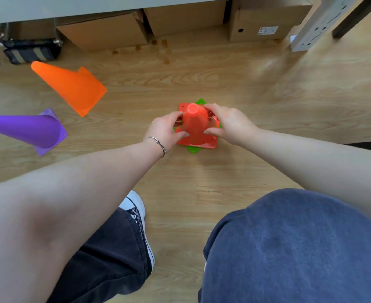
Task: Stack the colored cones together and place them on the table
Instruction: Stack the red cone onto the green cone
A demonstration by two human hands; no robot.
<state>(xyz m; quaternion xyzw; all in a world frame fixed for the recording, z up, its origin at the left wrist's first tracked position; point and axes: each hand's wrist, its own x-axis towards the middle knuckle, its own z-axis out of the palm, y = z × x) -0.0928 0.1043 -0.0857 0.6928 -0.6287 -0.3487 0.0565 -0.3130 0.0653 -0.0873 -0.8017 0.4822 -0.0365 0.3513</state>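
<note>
Currently both hands, left hand (166, 129) and right hand (228, 123), clasp an upright red cone (195, 123) nested on a green cone (194, 149). Toppled orange cone (70, 86) lies at ten o'clock, tip pointing away, nearer the left hand; purple cone (27, 130) at nine.

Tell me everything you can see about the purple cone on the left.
The purple cone looks like smooth, glossy plastic with a square base flange that has small holes at its corners. It lies tipped on its side on the wooden floor, tip pointing left past the picture's edge. Nothing touches it but the floor; the orange cone lies apart from it.
</note>
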